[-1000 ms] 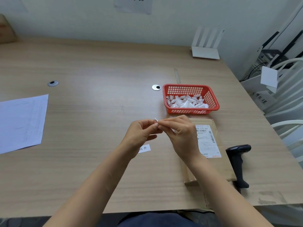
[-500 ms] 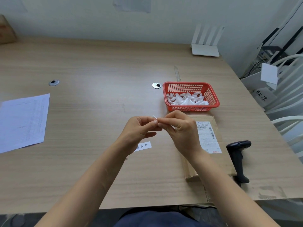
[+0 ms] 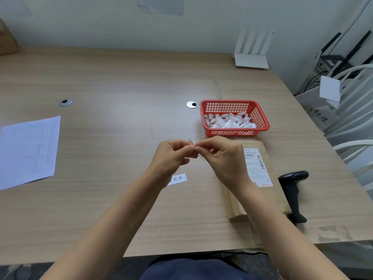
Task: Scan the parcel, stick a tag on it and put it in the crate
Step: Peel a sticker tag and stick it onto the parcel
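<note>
A flat brown cardboard parcel [image 3: 271,197] with a white shipping label [image 3: 256,166] lies on the table at the right, partly under my right forearm. My left hand [image 3: 171,156] and my right hand [image 3: 224,156] meet above the table, left of the parcel. Both pinch a small white tag [image 3: 191,142], of which only a corner shows between the fingertips. A second white tag with printed characters [image 3: 177,178] lies on the table below my left hand. The black handheld scanner [image 3: 293,190] lies right of the parcel.
A red plastic basket [image 3: 234,133] holding several white paper pieces stands behind the parcel. A printed sheet [image 3: 28,150] lies at the far left. A white router [image 3: 252,60] stands at the back right. White chairs [image 3: 353,128] stand beyond the table's right edge.
Both hands stay pinched together on the small tag, with only slight finger movement. The view has shifted a little.
</note>
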The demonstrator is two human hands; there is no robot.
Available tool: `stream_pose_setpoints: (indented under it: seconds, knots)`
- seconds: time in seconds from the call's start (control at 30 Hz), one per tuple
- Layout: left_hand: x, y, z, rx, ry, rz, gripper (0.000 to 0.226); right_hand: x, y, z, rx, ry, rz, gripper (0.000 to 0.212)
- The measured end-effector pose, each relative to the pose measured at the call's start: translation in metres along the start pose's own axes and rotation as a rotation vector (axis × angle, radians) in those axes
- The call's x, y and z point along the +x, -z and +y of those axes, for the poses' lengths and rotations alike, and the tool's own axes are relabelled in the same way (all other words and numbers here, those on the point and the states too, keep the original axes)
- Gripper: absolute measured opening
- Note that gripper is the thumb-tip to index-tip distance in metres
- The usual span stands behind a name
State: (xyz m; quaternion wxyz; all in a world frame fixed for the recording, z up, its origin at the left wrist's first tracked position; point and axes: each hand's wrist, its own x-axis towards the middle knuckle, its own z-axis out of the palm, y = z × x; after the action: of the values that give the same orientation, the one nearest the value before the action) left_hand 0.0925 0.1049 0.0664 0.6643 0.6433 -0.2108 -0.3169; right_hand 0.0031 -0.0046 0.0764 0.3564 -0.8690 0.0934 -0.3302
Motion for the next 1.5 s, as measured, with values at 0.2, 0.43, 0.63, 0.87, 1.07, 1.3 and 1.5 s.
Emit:
stream_pose_setpoints:
  seconds: [0.2,0.43,0.63,0.87,1.07,1.3,1.5]
  knots:
    - [-0.002,0.001,0.0,0.079,-0.091,0.032,0.027,-0.003,-0.001,0.0,-0.135,0.122,0.012,0.005]
    - [-0.004,-0.004,0.0,0.088,-0.168,0.094,0.031,-0.007,-0.008,0.002,-0.303,0.227,0.106,0.011]
    - [-0.009,-0.007,-0.004,0.099,-0.235,0.144,0.032,-0.012,-0.014,0.005,-0.278,0.202,0.163,0.012]
    - [-0.01,-0.012,-0.005,0.064,-0.277,0.171,0.036,-0.013,-0.018,0.004,-0.096,0.064,0.236,0.011]
    - [-0.007,-0.013,-0.005,0.046,-0.225,0.175,0.03,-0.007,-0.011,0.002,0.275,-0.306,0.236,0.024]
    - [0.015,-0.02,-0.007,0.079,-0.137,0.201,0.035,0.005,0.021,0.027,0.408,-0.506,0.383,0.023]
    - [0.048,-0.039,-0.012,0.111,-0.072,0.21,0.032,0.015,0.065,0.066,0.426,-0.651,0.608,0.019]
